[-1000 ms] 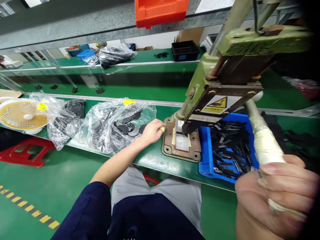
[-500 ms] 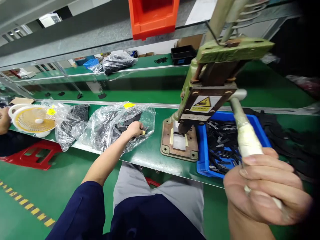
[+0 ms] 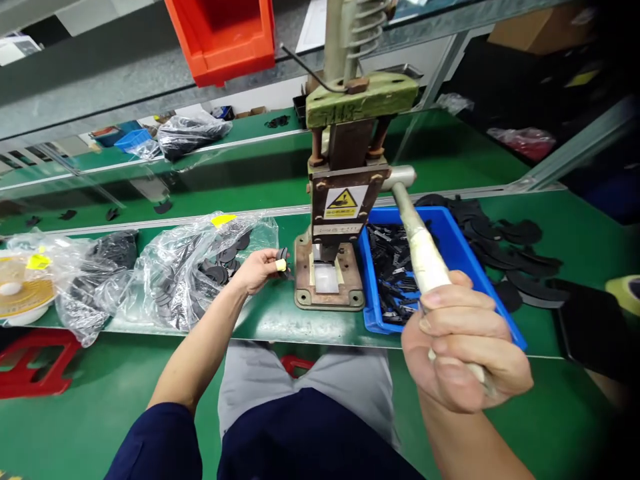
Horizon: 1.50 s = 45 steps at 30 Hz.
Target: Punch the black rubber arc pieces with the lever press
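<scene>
My left hand (image 3: 256, 272) pinches a small dark curved piece (image 3: 283, 254) just left of the press base. Something pale yellow covers the thumb tip. Wrapped round the taped lever (image 3: 425, 257) of the hand press is my right hand (image 3: 465, 340). The green hand press (image 3: 345, 180) carries a yellow warning label, and a pale plate (image 3: 327, 279) lies on its base under the ram. Left of my left hand lies a clear plastic bag (image 3: 170, 267) with dark curved pieces (image 3: 227, 257) at its mouth.
Right of the press sits a blue tray (image 3: 367, 303) of narrow black parts, with dark curved pieces (image 3: 520, 257) beyond it. Another bag (image 3: 100, 273) and a round yellow-and-white fan-like thing (image 3: 25, 293) are at left. An orange bin (image 3: 225, 63) hangs above.
My left hand has come out of the bag's mouth with a dark curved piece and moved toward the press. My right hand stays on the lever. The view has turned right.
</scene>
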Each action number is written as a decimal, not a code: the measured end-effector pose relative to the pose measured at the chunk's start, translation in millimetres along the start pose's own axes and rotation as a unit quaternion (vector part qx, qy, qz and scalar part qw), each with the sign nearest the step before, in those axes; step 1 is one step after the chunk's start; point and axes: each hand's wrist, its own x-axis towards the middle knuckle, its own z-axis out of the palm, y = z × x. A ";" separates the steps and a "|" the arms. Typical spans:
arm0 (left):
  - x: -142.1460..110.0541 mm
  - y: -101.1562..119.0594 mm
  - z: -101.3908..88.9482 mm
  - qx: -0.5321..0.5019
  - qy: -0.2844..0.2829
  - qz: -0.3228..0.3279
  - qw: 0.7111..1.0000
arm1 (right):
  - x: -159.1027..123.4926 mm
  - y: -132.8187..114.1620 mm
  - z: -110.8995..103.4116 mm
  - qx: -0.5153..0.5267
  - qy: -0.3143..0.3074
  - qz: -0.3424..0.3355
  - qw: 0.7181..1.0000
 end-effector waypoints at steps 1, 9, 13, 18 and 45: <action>1.3 -1.8 3.7 -0.002 0.000 -0.009 1.000 | 0.4 -0.3 0.0 -0.002 -0.002 0.002 1.000; 28.0 -15.4 31.9 -0.002 0.009 -0.030 1.000 | 1.6 -0.7 -0.1 -0.012 -0.017 0.011 1.000; 41.8 -18.1 41.6 0.033 0.027 -0.017 0.999 | 1.8 0.7 -0.9 -0.014 -0.021 0.009 1.000; 49.0 -17.1 48.0 0.058 0.017 -0.023 0.998 | -0.7 1.0 -1.6 -0.013 -0.017 0.011 1.000; 55.1 11.2 74.4 0.194 0.152 -0.155 0.957 | -3.8 -6.8 -30.6 0.024 -0.144 0.064 0.987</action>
